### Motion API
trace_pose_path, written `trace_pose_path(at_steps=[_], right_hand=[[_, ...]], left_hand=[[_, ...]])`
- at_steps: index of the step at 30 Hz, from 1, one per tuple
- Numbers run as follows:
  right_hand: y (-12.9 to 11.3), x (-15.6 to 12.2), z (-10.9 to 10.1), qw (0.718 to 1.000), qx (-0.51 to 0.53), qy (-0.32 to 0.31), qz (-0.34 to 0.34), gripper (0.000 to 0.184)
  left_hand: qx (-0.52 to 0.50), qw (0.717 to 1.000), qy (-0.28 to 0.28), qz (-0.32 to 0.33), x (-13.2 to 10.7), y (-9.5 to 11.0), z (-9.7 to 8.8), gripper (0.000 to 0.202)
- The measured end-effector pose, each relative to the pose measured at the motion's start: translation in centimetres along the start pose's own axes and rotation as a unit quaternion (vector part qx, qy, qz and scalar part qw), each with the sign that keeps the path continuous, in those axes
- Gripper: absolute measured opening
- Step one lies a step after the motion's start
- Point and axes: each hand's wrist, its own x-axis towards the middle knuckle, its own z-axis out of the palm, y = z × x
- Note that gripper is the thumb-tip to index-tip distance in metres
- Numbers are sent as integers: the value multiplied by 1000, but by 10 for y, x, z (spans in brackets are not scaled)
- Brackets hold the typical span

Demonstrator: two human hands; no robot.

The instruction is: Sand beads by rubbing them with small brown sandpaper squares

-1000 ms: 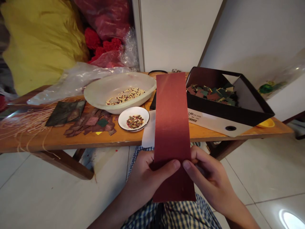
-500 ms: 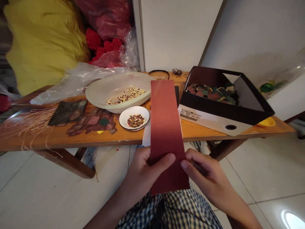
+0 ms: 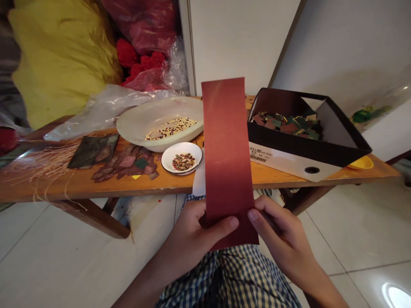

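Note:
A long dark-red strip (image 3: 227, 158), flat and smooth like leather or card, stands nearly upright in front of me. My left hand (image 3: 201, 226) grips its lower left part, with the thumb lying across the front and the fingers hidden behind. At the lower right edge, my right hand (image 3: 278, 231) pinches the strip between thumb and fingers. Behind the strip's left side, a small white dish (image 3: 167, 160) holds mixed beads. Part of a white sheet (image 3: 198, 182) shows beside the strip; the rest is hidden.
On the wooden bench (image 3: 173, 186) stand a large pale basin (image 3: 128, 124) with scattered beads and a black-and-white box (image 3: 289, 164) of coloured scraps. Brown scraps (image 3: 118, 164), a dark square sheet (image 3: 85, 154) and thin strands (image 3: 48, 158) lie left. Behind are yellow and red bags.
The strip has risen and tilted up, so its top edge stands higher and covers more of the box's left end. Both hands keep their hold on its lower part.

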Motion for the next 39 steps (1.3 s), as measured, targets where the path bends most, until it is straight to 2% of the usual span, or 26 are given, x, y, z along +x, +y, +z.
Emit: trace_pose_path(at_steps=[8,14,23,31,39], right_hand=[[2,-6,-1,997,49,-46,45,18],[1,-10,2,997,56,-25,37,21],[2,-13,2,998,51,-27,34,21],[1,-11,6,999,48,-16,19,21],[2,-11,6,998,56,-21,26,20]], left_hand=[[-5,1000,-3,8,1,1,2,24],[-17,1000,4,5,-1,0,4,26],[-47,999,7,11,-2,-1,5,22],[-31,999,31,0,-1,-2,7,19],[-36,999,27,-5,-1,-4,6,18]])
